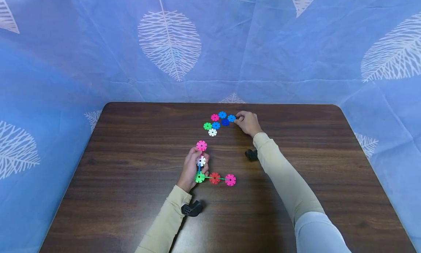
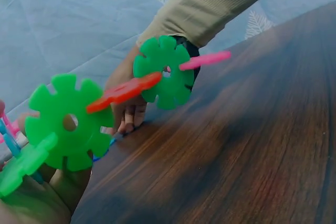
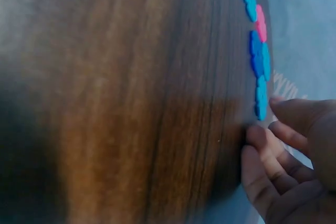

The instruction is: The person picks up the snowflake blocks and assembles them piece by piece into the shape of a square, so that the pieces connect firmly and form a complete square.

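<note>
My left hand [image 1: 188, 171] grips a joined chain of slotted plastic snowflake discs. The chain bends in an L: a pink disc [image 1: 201, 143] on top, a white disc [image 1: 198, 158], a green disc [image 1: 197, 179] at the corner, then a red disc [image 1: 212, 179] and a pink disc [image 1: 228, 181] to the right. Seen from the left wrist, green discs [image 2: 55, 135] stand edge-on to the red one. At the table's far side, my right hand [image 1: 249, 123] is beside a light blue disc [image 1: 229, 119]. Its thumb and fingers stand apart in the right wrist view, nothing visible between them.
More loose discs lie flat by the far edge, among them a dark blue disc [image 1: 225, 123], a pink disc [image 1: 213, 118], a green disc [image 1: 205, 127] and a white disc [image 1: 210, 133]. Behind the brown wooden table [image 1: 125, 147] hangs a blue leaf-patterned cloth [image 1: 223, 56].
</note>
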Tool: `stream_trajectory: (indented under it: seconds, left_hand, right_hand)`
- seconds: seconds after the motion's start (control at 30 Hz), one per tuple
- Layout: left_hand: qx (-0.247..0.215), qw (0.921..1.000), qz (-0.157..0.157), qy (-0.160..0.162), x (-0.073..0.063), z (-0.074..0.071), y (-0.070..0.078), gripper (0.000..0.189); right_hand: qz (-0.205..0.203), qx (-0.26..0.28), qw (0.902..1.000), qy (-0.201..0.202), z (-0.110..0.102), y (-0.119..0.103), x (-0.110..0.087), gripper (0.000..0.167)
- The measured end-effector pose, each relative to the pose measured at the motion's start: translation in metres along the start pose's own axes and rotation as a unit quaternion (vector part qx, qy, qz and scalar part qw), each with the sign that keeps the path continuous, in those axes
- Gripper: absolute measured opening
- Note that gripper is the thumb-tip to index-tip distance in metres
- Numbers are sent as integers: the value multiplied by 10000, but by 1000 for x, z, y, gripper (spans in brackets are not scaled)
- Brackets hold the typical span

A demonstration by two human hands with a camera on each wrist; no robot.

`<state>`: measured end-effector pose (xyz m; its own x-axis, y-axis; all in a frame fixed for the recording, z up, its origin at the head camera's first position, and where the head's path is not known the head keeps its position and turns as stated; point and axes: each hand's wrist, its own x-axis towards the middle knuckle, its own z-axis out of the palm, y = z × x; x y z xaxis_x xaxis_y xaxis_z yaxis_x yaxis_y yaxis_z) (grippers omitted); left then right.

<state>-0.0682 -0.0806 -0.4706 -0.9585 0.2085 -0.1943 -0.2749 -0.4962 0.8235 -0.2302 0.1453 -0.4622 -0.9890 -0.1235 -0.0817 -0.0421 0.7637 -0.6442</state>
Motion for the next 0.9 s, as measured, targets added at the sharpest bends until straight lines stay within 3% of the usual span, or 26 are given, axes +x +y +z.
stream_trajectory:
  seconds: [0.33,0.5,0.7,0.9]
  left_hand:
    - [-20,9998,-53,-209,0,-1,2,18]
    - [251,9997,-46,-36,1,-1,1,38]
    - [467,9986,-3,230,4,-1,2,35]
    - [593,9979,-85,265,4,2,10,30]
  right_hand:
    - [-157,-467,9988,-67,2,-1,11,41]
    - [-126,-586,9982,-3,3,-2,9,37]
    - [-136,-447,9987,201,5,1,7,31]
    - [69,36,9998,165,5,6,9,30]
